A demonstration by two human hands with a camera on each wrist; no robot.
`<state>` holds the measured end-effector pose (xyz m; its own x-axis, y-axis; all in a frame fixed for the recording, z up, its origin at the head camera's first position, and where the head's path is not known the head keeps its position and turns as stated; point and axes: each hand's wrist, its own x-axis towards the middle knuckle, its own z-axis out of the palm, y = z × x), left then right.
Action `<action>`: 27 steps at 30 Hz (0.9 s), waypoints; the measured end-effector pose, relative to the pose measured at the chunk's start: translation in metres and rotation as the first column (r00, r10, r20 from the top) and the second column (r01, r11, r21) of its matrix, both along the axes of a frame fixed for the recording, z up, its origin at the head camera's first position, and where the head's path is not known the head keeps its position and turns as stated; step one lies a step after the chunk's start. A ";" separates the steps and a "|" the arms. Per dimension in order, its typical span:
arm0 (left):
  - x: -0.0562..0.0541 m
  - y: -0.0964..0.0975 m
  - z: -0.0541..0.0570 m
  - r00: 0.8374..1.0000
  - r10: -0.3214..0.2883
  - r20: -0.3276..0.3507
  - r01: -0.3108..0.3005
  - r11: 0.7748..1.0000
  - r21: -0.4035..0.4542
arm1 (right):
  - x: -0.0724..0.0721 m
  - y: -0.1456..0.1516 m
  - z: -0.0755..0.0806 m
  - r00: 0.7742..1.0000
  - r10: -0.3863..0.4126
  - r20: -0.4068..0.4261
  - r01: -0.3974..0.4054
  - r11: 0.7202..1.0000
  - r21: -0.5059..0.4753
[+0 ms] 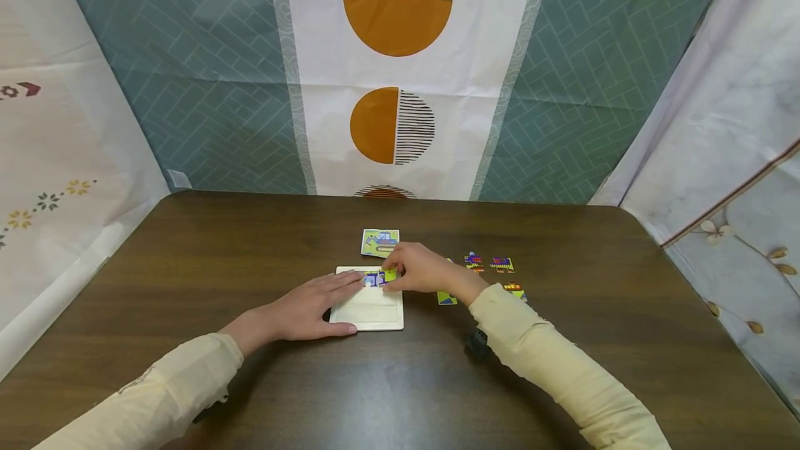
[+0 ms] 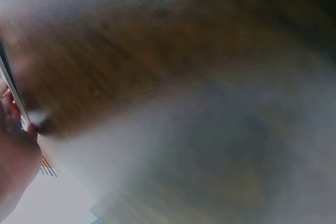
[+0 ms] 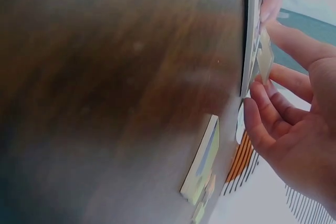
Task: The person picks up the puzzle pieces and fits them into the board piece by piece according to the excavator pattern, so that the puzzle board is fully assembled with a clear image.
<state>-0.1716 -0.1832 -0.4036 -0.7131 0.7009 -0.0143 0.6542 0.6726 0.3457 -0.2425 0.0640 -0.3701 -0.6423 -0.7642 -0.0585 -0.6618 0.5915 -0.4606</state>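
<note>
We note printed cloths on all visible sides: the back cloth (image 1: 562, 123) is teal with pale brick-like lines, its white centre strip bearing orange and black-striped rounds. Below, a dark brown wood-grain table (image 1: 375, 401), rounded at the far corners, glossy toward us. Two arms in creased cream sleeves (image 1: 556, 367) reach inward. Left hand (image 1: 312, 307): palm down, fingers straight and relaxed across the tray's left side, thumb at its near edge. Right hand (image 1: 421, 269): fingers bent, grasping a puzzle piece (image 3: 266, 59) between thumb and fingertips above the tray's far right part. The tray (image 1: 365, 314) is flat, pale, raised-rimmed. Just beyond it we log a square picture card (image 1: 380, 240); to the right, loose pieces (image 1: 502, 264), flat, colourful, knobbed, some partly behind the right arm.
</note>
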 end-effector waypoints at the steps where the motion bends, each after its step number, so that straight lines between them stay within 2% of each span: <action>1: 0.000 0.000 0.000 1.000 0.000 0.001 0.000 1.000 0.001 | 0.000 -0.001 0.000 1.000 -0.005 0.000 0.005 1.000 0.009; 9: 0.000 0.000 0.000 1.000 0.011 0.004 -0.011 1.000 -0.014 | 0.001 -0.006 0.004 1.000 -0.019 0.006 0.019 0.998 0.052; 16: 0.000 0.001 0.001 1.000 -0.010 -0.024 0.010 1.000 -0.015 | 0.001 -0.009 0.004 0.999 -0.039 0.005 0.038 0.996 0.084; 22: 0.000 0.002 0.002 0.997 -0.019 -0.073 0.017 0.999 -0.034 | 0.001 -0.011 0.002 0.998 -0.056 0.024 0.054 0.995 0.088; 27: -0.005 0.009 0.010 0.989 -0.031 -0.143 0.025 0.999 -0.048 | 0.002 -0.011 0.000 0.998 -0.058 0.016 0.057 0.996 0.073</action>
<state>-0.1764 -0.1743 -0.3939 -0.6902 0.7215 0.0542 0.7136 0.6664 0.2160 -0.2402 0.0530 -0.3697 -0.6835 -0.7193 -0.1244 -0.6176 0.6606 -0.4267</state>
